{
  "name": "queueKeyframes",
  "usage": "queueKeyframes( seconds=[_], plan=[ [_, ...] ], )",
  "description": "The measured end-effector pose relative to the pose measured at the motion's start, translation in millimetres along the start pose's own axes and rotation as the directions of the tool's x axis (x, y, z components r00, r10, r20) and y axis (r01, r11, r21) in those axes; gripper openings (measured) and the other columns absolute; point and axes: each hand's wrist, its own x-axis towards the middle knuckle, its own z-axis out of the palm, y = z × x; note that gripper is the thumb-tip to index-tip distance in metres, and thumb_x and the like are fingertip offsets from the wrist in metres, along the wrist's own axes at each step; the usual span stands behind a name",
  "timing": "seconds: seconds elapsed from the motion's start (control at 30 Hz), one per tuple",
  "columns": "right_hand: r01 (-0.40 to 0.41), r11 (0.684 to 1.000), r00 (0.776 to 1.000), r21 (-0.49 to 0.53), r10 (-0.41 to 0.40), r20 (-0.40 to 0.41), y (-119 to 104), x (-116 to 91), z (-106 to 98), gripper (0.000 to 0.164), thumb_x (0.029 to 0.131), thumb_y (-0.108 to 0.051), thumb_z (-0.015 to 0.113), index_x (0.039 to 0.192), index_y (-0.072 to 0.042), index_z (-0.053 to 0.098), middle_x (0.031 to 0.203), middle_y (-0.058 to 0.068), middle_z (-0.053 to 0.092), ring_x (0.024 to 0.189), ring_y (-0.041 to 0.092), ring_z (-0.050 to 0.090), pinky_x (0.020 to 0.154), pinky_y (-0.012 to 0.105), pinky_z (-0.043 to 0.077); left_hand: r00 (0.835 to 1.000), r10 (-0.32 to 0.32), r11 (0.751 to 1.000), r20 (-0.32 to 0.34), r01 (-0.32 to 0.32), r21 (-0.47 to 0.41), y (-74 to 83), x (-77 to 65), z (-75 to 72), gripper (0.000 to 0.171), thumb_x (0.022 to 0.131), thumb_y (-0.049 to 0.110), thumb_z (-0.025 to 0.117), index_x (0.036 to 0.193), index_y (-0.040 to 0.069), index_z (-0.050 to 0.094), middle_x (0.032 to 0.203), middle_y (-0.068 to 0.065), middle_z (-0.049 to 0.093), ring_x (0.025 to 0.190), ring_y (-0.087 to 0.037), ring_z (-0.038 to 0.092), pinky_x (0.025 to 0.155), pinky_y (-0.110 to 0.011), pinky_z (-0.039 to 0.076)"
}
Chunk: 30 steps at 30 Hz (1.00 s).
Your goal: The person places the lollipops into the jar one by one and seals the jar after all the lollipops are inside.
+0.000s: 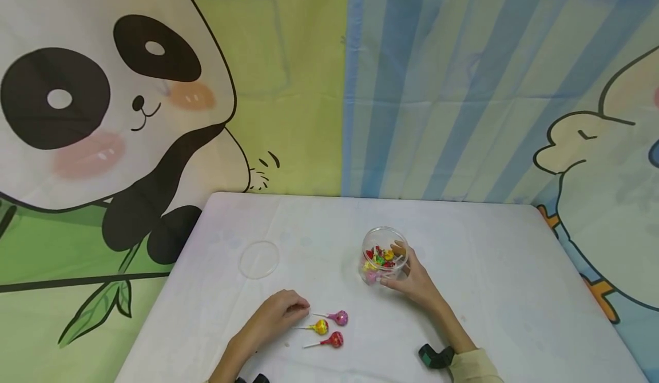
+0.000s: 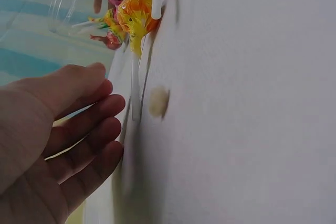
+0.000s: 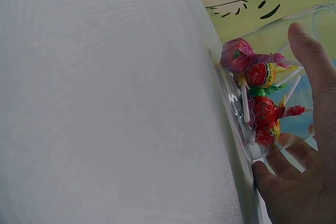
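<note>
My right hand (image 1: 414,283) grips a clear round jar (image 1: 383,231) by its side, thumb and fingers spread around the wall. Inside the jar, in the right wrist view, several wrapped lollipops (image 3: 265,109) lie in a heap at the bottom. My left hand (image 1: 280,314) is low over the table, its fingers loosely bent and holding nothing. Just right of its fingertips three lollipops lie in a column: a purple one (image 1: 341,318), a yellow one (image 1: 321,327) and a red one (image 1: 336,339). Their sticks point left, toward the left hand.
A clear round lid (image 1: 259,260) lies flat on the white table (image 1: 489,268), left of the jar. Near the left hand is a small beige bit (image 2: 159,102) on the tabletop. Behind the table hangs a printed cloth (image 1: 298,86) with a panda.
</note>
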Motion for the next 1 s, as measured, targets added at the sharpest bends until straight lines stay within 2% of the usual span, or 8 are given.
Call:
queueKeyframes(
  seconds=[0.1, 0.23, 0.47, 0.77, 0.87, 1.0],
  plan=[
    [0.009, 1.0, 1.0, 0.0, -0.009, -0.01, 17, 4, 4, 0.102, 0.076, -0.029, 0.083, 0.153, -0.014, 0.018, 0.155, 0.013, 0.035, 0.144, 0.038, 0.031, 0.112, 0.058, 0.03, 1.0, 0.004, 1.0, 0.011, -0.005, 0.031, -1.3, -12.2, -0.7, 0.014, 0.089, 0.03, 0.07, 0.101, 0.024, 0.072, 0.097, 0.019, 0.065, 0.093, -0.001, 0.057, 0.084, -0.026, 0.051],
    [0.025, 1.0, 1.0, 0.013, -0.025, -0.015, 17, 4, 3, 0.102, 0.075, -0.033, 0.083, 0.152, -0.014, 0.019, 0.155, 0.013, 0.036, 0.144, 0.038, 0.031, 0.112, 0.058, 0.03, 0.999, 0.051, 0.996, 0.008, -0.051, 0.067, -1.7, -20.8, -0.6, 0.017, 0.085, 0.025, 0.074, 0.101, 0.021, 0.071, 0.096, 0.015, 0.062, 0.09, 0.0, 0.055, 0.081, -0.025, 0.051],
    [0.031, 0.999, 0.999, 0.011, -0.031, -0.011, 17, 4, 3, 0.103, 0.076, -0.034, 0.083, 0.153, -0.014, 0.018, 0.155, 0.014, 0.035, 0.144, 0.04, 0.03, 0.112, 0.058, 0.03, 0.996, 0.094, 0.994, -0.015, -0.092, 0.063, -1.2, -24.4, 0.8, 0.013, 0.082, 0.014, 0.076, 0.094, 0.018, 0.072, 0.09, 0.013, 0.059, 0.083, 0.002, 0.052, 0.074, -0.02, 0.05],
    [0.034, 0.999, 0.999, 0.018, -0.034, -0.01, 16, 3, 3, 0.103, 0.076, -0.033, 0.082, 0.153, -0.013, 0.018, 0.154, 0.015, 0.036, 0.144, 0.04, 0.031, 0.112, 0.058, 0.03, 0.993, 0.098, 0.993, -0.062, -0.093, 0.073, -3.2, -24.3, 6.6, 0.005, 0.084, 0.02, 0.075, 0.087, 0.022, 0.072, 0.087, 0.017, 0.058, 0.08, 0.006, 0.05, 0.071, -0.018, 0.049],
    [0.033, 0.999, 0.999, 0.015, -0.032, -0.01, 15, 3, 2, 0.104, 0.076, -0.034, 0.082, 0.153, -0.012, 0.017, 0.154, 0.015, 0.036, 0.144, 0.041, 0.031, 0.112, 0.058, 0.03, 0.992, 0.098, 0.995, -0.082, -0.097, 0.025, -5.3, -22.8, 8.4, 0.003, 0.086, 0.022, 0.073, 0.088, 0.021, 0.072, 0.086, 0.018, 0.06, 0.08, 0.007, 0.052, 0.07, -0.017, 0.049],
    [0.035, 0.999, 0.999, 0.015, -0.035, -0.011, 16, 3, 2, 0.104, 0.076, -0.033, 0.082, 0.153, -0.012, 0.017, 0.154, 0.015, 0.036, 0.144, 0.041, 0.031, 0.112, 0.058, 0.03, 0.98, 0.135, 0.986, -0.145, -0.148, -0.078, -7.4, -20.1, 10.0, 0.005, 0.086, 0.016, 0.072, 0.091, 0.018, 0.072, 0.085, 0.013, 0.067, 0.077, 0.005, 0.056, 0.068, -0.017, 0.05]
  ],
)
